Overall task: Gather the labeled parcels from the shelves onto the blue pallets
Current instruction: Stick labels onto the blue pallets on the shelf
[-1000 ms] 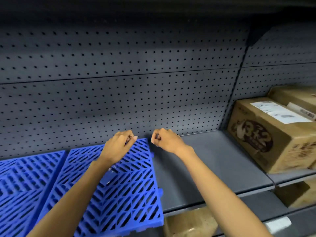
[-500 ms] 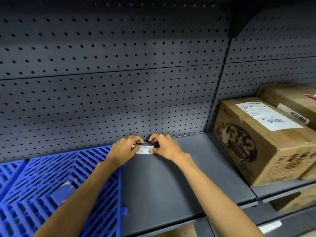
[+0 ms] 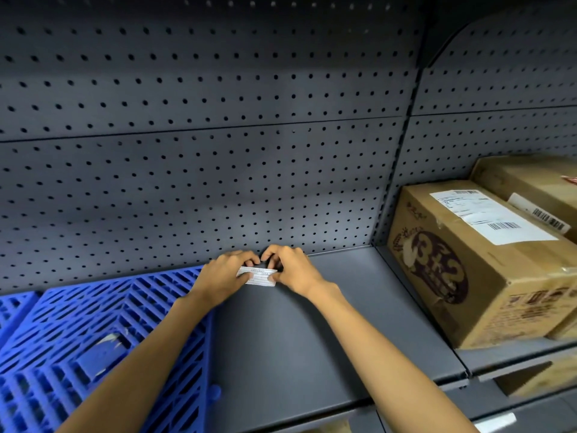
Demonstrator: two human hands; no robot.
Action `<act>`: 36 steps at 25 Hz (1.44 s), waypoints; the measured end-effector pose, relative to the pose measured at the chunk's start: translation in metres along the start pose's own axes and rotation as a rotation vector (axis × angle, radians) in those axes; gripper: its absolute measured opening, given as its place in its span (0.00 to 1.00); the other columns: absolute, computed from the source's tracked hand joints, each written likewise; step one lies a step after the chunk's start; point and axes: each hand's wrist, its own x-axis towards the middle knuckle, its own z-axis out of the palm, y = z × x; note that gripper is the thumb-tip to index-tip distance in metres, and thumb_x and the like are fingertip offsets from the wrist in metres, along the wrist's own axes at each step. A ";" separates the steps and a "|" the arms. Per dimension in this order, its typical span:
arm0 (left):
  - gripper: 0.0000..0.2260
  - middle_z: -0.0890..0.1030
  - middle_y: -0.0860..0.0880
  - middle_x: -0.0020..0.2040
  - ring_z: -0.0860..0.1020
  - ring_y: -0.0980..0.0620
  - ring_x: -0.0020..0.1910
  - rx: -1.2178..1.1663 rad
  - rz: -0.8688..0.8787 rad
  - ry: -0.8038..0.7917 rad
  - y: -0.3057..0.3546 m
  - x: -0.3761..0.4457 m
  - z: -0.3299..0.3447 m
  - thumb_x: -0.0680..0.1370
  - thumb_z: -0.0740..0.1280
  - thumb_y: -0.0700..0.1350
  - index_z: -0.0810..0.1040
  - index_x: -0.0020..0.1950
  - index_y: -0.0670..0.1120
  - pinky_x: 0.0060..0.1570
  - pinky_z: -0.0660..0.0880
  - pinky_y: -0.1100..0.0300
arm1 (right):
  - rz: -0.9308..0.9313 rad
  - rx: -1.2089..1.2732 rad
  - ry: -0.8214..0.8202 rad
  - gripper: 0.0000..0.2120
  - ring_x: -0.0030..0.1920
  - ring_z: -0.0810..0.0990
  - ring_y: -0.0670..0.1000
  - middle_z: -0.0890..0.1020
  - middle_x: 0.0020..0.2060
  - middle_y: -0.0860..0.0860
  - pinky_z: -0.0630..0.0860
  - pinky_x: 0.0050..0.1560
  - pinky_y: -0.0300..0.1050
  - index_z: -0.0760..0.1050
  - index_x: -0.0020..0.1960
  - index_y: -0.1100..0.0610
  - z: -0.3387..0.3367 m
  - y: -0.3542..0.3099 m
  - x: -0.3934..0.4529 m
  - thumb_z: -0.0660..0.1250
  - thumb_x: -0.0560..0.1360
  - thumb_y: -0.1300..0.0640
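Observation:
My left hand (image 3: 223, 275) and my right hand (image 3: 292, 270) pinch the two ends of a small white printed label (image 3: 259, 276) just above the grey shelf (image 3: 296, 345), close to the pegboard back wall. A blue slatted pallet (image 3: 103, 345) lies on the shelf at the left, under my left forearm. A brown labeled parcel (image 3: 474, 260) with a white shipping label and a purple print stands on the shelf to the right. Behind it sits a second labeled parcel (image 3: 530, 189).
A grey pegboard wall (image 3: 203, 167) backs the shelf. A second blue pallet (image 3: 12, 307) shows at the far left edge. Lower shelves at bottom right hold more cardboard boxes (image 3: 537, 379). An upright post (image 3: 396, 170) divides the two shelf bays.
The view shifted right, so the pallets slid left. My hands came together off the pallet edge and now hold a small white label between them over the bare shelf.

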 end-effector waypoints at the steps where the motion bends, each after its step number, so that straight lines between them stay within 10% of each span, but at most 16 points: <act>1: 0.16 0.79 0.55 0.62 0.77 0.50 0.60 -0.013 0.006 0.004 0.001 -0.001 0.000 0.80 0.67 0.42 0.77 0.66 0.54 0.53 0.74 0.53 | 0.002 0.000 0.011 0.20 0.43 0.78 0.50 0.81 0.41 0.47 0.79 0.55 0.51 0.78 0.58 0.55 -0.001 0.000 -0.001 0.70 0.70 0.71; 14: 0.09 0.76 0.57 0.46 0.76 0.53 0.43 -0.107 0.102 0.189 0.013 -0.030 -0.022 0.83 0.63 0.41 0.81 0.53 0.52 0.42 0.70 0.56 | -0.014 -0.061 0.125 0.19 0.40 0.78 0.49 0.81 0.37 0.47 0.79 0.56 0.50 0.80 0.56 0.55 -0.022 -0.034 -0.032 0.63 0.74 0.74; 36: 0.10 0.82 0.50 0.54 0.79 0.48 0.49 -0.196 -0.018 0.231 -0.064 -0.236 -0.069 0.84 0.62 0.40 0.82 0.58 0.50 0.50 0.76 0.46 | -0.077 0.009 0.035 0.16 0.47 0.82 0.58 0.85 0.41 0.56 0.80 0.54 0.56 0.80 0.57 0.56 0.081 -0.177 -0.134 0.61 0.77 0.72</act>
